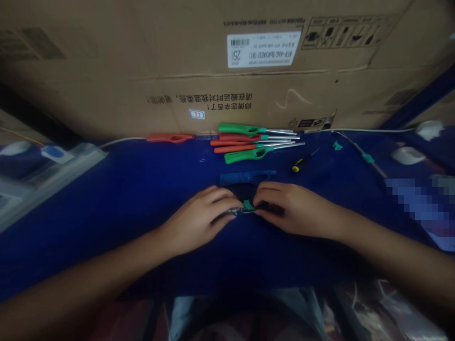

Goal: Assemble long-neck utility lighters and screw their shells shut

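Note:
My left hand (pixel 209 213) and my right hand (pixel 287 206) meet over the blue tabletop, each with its fingers closed on one end of a partly opened lighter. A green trigger piece (pixel 248 205) shows between the fingertips, beside thin clear and metallic parts; the rest is hidden in the hands. Just beyond them lies a blue lighter handle shell (pixel 236 178). Farther back, several long-necked lighters, among them a green lighter (pixel 240 156), lie in a pile with metal tubes to the right. A small black-and-yellow screwdriver (pixel 299 164) rests right of that pile.
A large cardboard box (pixel 142 71) stands along the back edge. At its foot lies an orange lighter handle (pixel 170 138). To the right are a loose green trigger (pixel 337 145) and a metal tube with a green piece (pixel 368 158). A pale rail (pixel 53 184) runs along the left.

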The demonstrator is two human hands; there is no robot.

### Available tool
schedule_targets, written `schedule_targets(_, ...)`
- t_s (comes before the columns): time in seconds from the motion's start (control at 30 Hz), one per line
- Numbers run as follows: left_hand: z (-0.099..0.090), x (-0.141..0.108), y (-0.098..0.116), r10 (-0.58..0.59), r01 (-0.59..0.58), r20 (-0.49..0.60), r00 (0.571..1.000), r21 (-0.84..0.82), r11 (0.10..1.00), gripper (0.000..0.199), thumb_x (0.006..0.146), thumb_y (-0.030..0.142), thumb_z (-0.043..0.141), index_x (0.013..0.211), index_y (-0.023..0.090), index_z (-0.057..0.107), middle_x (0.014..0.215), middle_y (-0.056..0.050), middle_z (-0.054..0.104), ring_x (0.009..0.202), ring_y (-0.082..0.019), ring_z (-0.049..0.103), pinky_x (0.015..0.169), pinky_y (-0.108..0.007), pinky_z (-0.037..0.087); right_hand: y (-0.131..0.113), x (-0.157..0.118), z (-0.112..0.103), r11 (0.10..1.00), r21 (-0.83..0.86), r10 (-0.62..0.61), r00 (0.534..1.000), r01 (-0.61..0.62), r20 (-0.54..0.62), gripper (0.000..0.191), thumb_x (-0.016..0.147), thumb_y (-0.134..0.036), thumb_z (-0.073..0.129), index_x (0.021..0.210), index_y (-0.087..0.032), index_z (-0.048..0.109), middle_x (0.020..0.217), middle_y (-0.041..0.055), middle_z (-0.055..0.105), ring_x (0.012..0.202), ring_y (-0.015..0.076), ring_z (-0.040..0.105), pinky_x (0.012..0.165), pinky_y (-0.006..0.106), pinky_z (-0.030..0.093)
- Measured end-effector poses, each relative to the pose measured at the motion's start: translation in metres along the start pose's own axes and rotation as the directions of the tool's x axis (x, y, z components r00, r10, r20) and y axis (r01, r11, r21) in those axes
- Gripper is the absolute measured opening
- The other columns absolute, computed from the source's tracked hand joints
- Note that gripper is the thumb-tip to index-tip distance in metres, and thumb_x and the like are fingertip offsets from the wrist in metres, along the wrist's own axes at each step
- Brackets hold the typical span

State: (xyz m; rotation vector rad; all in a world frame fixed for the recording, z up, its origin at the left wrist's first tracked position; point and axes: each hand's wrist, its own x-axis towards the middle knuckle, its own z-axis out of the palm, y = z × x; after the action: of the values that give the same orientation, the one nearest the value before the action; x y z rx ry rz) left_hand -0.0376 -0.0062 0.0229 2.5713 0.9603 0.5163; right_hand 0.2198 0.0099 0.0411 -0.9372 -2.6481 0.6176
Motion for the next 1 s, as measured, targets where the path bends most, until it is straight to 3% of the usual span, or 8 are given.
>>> schedule_targets(0.4,0.0015,-0.0022,-0.0014,0.017,-0.018,0.016,1.000,0.061,0.998,0.028,0.102,0.021,0.050,0.125,0.027,0.064,0.124,-0.006,0.063,0.111,-0.021,0.058,0.103,-0.040,0.044,-0.0014,0.0000,-0.0012,0.999,-0.034,-0.017,0.999,0.018,0.028,0.008,0.094,-0.018,0.057,0.098,-0.019,0.064,0.097,0.0027,0.064,0.082,0.0143,0.063,0.071,0.025,0.045)
schedule_targets(0.67,0.0004,-0.0018,-0.0012,0.025,-0.026,0.015,1.000,0.068,0.997,0.030,0.102,0.022,0.050,0.127,0.029,0.064,0.124,-0.005,0.063,0.109,-0.020,0.058,0.100,-0.039,0.045,0.0032,0.0016,0.0041,0.999,0.007,0.033,0.999,-0.033,-0.017,0.005,0.093,-0.018,0.061,0.097,-0.020,0.064,0.093,0.0019,0.065,0.078,0.0140,0.061,0.071,0.026,0.045)
schedule_targets(0.83,0.0000,-0.0015,-0.0003,0.017,-0.019,0.017,1.000,0.071,0.997,0.028,0.102,0.022,0.050,0.125,0.029,0.066,0.124,-0.004,0.064,0.109,-0.020,0.057,0.099,-0.038,0.046,0.0044,0.0018,-0.0002,0.998,0.068,0.004,1.000,-0.003,-0.003,0.010,0.093,-0.014,0.058,0.096,-0.020,0.066,0.093,0.0020,0.065,0.081,0.0139,0.061,0.073,0.026,0.045)
schedule_targets(1.0,-0.0002,-0.0027,-0.0004,0.022,-0.023,0.015,1.000,0.076,0.997,0.028,0.102,0.022,0.050,0.125,0.029,0.066,0.125,-0.004,0.064,0.109,-0.020,0.057,0.098,-0.038,0.046,0.0071,0.0018,-0.0034,0.995,0.088,0.049,0.999,-0.048,-0.011,0.010,0.089,-0.010,0.062,0.092,-0.018,0.067,0.084,0.0005,0.065,0.074,0.0120,0.059,0.067,0.024,0.044)
